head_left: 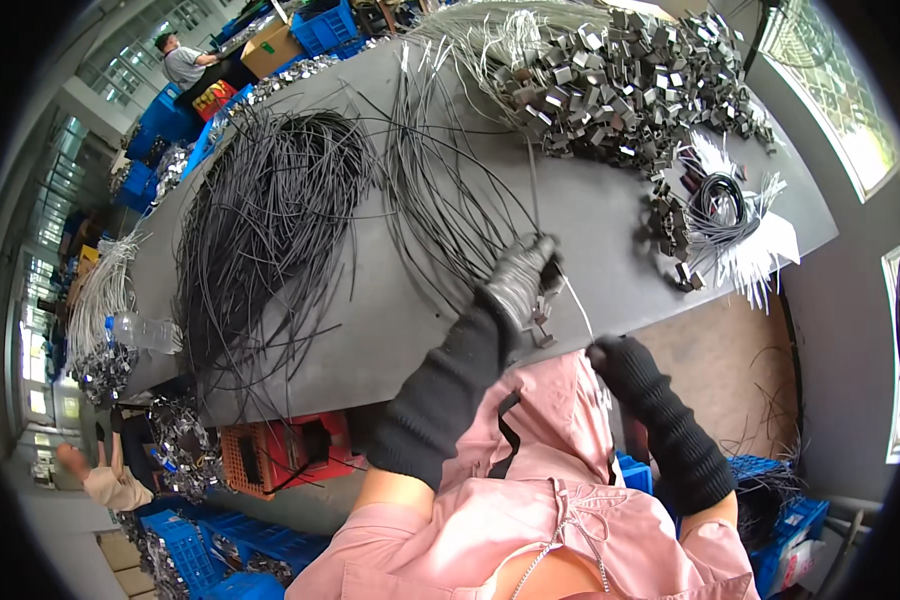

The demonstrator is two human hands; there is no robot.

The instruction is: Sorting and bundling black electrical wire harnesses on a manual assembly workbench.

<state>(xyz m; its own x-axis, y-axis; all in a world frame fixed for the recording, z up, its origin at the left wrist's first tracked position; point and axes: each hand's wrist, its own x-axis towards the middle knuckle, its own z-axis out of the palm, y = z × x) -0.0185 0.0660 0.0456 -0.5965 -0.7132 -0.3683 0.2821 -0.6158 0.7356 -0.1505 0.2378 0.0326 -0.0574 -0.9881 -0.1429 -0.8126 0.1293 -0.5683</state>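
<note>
While left hand pinches one wire taut off table, right hand closed on its end; clip dangling.

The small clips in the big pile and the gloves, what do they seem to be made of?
Clips: probably metal, perhaps with dark plastic parts; flat faces glint silver-grey.
Gloves: left hand looks like grey knit with a coated palm, slightly shiny; right hand looks like black ribbed knit fabric, matte. The exact fibre is unclear.
</note>
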